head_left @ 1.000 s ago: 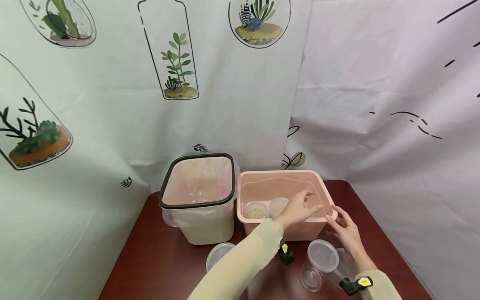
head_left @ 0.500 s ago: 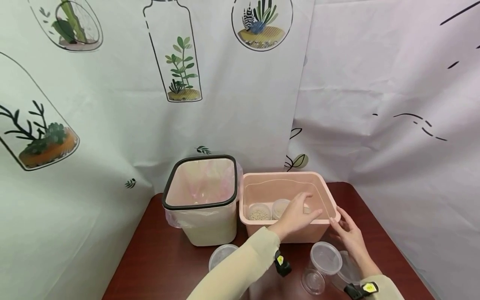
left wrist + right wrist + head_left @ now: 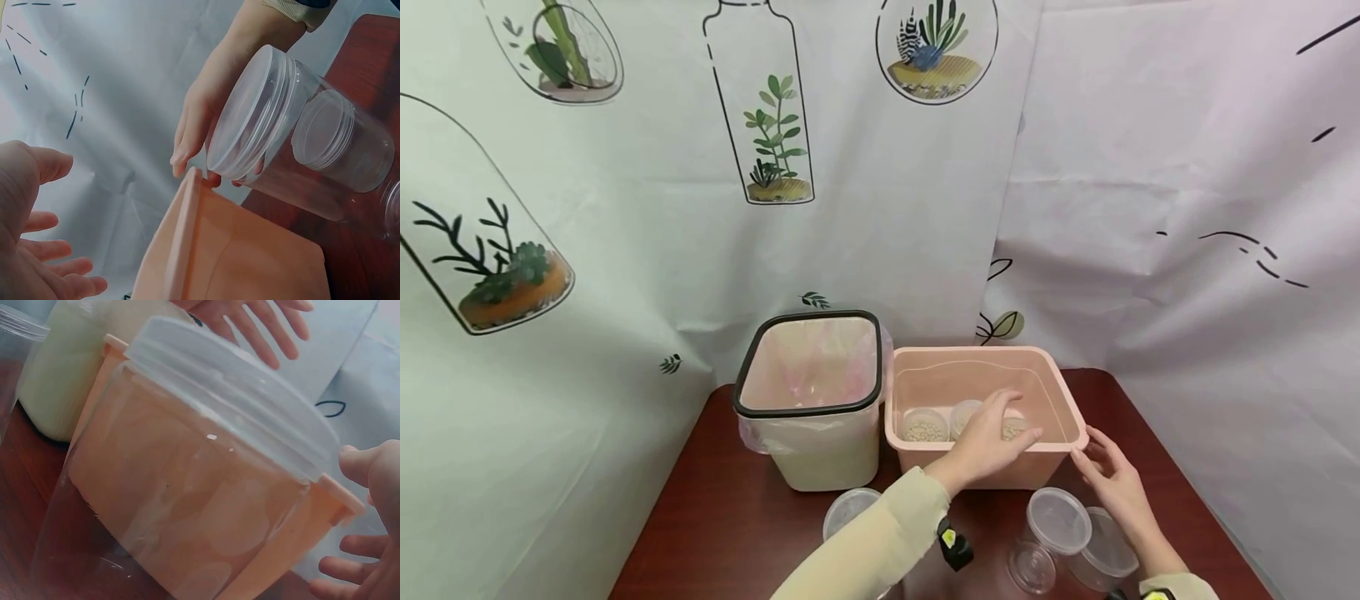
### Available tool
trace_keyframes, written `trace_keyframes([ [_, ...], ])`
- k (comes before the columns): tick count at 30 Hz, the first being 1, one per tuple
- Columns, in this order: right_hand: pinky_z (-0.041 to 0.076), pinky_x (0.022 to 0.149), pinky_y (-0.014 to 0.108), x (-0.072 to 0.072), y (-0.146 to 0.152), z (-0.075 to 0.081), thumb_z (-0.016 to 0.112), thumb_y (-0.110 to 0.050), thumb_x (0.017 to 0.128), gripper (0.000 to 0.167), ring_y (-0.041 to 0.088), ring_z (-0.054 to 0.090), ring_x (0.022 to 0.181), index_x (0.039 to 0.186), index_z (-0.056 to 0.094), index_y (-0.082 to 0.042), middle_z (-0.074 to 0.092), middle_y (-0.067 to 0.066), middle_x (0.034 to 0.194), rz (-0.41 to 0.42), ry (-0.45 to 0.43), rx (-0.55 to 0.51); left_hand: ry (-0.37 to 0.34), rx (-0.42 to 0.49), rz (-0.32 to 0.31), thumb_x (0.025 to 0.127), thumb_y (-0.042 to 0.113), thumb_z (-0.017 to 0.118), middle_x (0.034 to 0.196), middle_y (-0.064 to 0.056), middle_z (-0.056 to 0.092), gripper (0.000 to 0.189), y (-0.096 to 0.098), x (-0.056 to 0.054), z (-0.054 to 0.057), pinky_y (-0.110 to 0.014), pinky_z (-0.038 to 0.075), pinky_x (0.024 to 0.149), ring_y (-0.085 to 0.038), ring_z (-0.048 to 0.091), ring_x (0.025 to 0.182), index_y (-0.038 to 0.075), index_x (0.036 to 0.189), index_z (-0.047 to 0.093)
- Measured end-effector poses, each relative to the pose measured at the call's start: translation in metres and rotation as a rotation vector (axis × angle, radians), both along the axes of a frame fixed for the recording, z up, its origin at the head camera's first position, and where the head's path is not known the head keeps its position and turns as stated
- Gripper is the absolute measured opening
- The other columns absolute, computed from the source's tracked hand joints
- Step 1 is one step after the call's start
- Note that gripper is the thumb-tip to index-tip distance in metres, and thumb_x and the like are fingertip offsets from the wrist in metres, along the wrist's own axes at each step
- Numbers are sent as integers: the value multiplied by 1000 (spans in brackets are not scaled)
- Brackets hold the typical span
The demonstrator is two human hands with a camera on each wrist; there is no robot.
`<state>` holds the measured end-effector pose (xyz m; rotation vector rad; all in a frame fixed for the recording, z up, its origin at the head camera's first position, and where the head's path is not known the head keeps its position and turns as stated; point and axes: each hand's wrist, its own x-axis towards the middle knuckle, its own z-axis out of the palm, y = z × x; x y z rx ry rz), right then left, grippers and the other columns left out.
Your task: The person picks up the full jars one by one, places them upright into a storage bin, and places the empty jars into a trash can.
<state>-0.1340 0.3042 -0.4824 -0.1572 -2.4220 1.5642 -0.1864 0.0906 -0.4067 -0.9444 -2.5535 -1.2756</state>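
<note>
My left hand (image 3: pixel 988 437) hovers over the front part of a pink plastic bin (image 3: pixel 955 357), fingers spread and holding nothing, as the left wrist view (image 3: pixel 31 231) also shows. Inside the bin are round clear tubs with pale bead-like pieces: one tub (image 3: pixel 924 427) at the left, a second (image 3: pixel 962 417) partly behind my left hand, and a third (image 3: pixel 1013 428) seen between thumb and fingers. My right hand (image 3: pixel 1116 483) is at the bin's front right corner, with fingertips at the rim and fingers loosely bent. Whether they press on it is unclear.
A waste bin (image 3: pixel 827 462) with a black rim and a plastic liner stands left of the pink bin. Clear lidded jars stand in front on the dark red table (image 3: pixel 715 508): one jar (image 3: pixel 850 508) at left, and a jar (image 3: pixel 1060 521), a smaller jar (image 3: pixel 1032 567) and another jar (image 3: pixel 1105 550) at right.
My left hand shifts slightly left relative to the pink bin, and the third tub comes into sight beneath it. My right hand stays at the corner. The head view drifts a little.
</note>
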Motion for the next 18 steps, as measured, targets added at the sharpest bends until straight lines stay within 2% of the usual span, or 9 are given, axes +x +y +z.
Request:
trace_keyframes([
  [2, 48, 67, 17, 4, 0, 3, 57, -28, 93, 61, -15, 49, 84, 142, 32, -2, 47, 30, 126, -19, -7, 31, 11, 19, -1, 87, 35, 64, 132, -2, 49, 51, -4, 3, 1, -25, 35, 99, -11, 44, 122, 11, 129, 48],
  [5, 45, 66, 13, 9, 2, 3, 58, -27, 93, 57, -17, 47, 85, 139, 37, -3, 50, 27, 124, -45, 29, 96, 56, 36, 2, 87, 34, 64, 135, -1, 46, 50, -11, 6, 1, -25, 34, 100, -12, 43, 124, 13, 129, 48],
  [10, 41, 67, 8, 18, 1, 2, 60, -24, 91, 48, -19, 46, 87, 133, 47, -4, 53, 21, 121, -72, 104, 174, 226, 27, 21, 87, 35, 64, 138, -1, 45, 50, -24, 10, 4, -30, 37, 98, -17, 44, 123, 14, 130, 49],
  [14, 38, 69, 3, 26, -3, 4, 63, -23, 89, 47, -20, 42, 89, 130, 50, -4, 53, 18, 121, -111, 128, 205, 361, 52, -1, 87, 29, 66, 136, -6, 46, 48, -36, 14, 9, -29, 37, 99, -18, 44, 125, 10, 128, 50],
  [18, 37, 71, 2, 31, -4, 4, 66, -19, 88, 42, -20, 42, 90, 127, 55, -7, 54, 4, 117, -171, 168, 228, 494, 59, -22, 87, 24, 66, 134, -9, 47, 44, -47, 15, 11, -26, 34, 101, -18, 44, 125, 8, 125, 53],
])
